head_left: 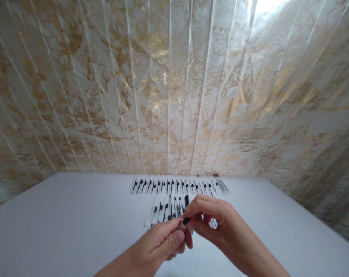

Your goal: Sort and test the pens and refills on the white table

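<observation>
My left hand (170,240) and my right hand (210,215) meet at the near side of the laid-out pen parts. A small black pen part (186,221) sits between their fingertips, pinched by my right thumb and forefinger. My left hand is closed, with the thumb bent over the fingers; what lies inside it is mostly hidden, though something pale shows beside the black part. Just beyond the fingertips stretches a nearer row of clear pen barrels (155,215) with black pieces. A thicker black piece (186,200) lies right beside my right fingers. My hands hide part of this row.
Farther back runs a long row of clear and black pen parts (163,186), with several thin dark-tipped refills (222,184) at its right end. Everything lies on a white table (76,227). Behind its far edge hangs a gold-patterned, pleated curtain (151,96).
</observation>
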Available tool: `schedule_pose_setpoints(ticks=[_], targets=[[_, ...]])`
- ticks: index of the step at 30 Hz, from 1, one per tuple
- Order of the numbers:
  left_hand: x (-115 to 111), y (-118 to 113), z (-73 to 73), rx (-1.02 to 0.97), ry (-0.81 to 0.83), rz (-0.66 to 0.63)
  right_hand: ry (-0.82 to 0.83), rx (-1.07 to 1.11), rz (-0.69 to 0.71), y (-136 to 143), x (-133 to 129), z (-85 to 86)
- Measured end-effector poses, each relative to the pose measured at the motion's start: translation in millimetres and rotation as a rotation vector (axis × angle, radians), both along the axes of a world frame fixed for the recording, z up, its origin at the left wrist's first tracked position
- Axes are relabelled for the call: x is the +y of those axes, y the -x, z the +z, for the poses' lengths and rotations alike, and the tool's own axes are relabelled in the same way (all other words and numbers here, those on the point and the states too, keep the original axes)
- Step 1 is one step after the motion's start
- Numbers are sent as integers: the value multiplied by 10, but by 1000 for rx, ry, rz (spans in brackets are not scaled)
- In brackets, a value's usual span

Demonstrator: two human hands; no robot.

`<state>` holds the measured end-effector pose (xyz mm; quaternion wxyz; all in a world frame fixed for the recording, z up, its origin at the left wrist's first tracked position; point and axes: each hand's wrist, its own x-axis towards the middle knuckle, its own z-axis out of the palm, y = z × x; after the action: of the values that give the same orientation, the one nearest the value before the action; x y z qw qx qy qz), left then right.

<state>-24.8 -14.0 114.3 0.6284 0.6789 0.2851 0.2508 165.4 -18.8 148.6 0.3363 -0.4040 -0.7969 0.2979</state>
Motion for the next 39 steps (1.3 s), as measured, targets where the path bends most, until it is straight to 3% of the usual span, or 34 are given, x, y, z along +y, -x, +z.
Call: schedule_pose_setpoints(ticks=[7, 15, 22, 39], targets=[[9, 40, 5, 52, 27, -20, 56, -116, 6, 9, -47, 26], [21, 22, 39, 235, -311, 91, -64, -396, -61, 129, -6, -148], [47, 46, 45, 314, -397, 182, -146, -317, -69, 109, -12, -127], [102, 56, -22, 349, -504, 188, -149, -341, -137, 164, 34, -237]])
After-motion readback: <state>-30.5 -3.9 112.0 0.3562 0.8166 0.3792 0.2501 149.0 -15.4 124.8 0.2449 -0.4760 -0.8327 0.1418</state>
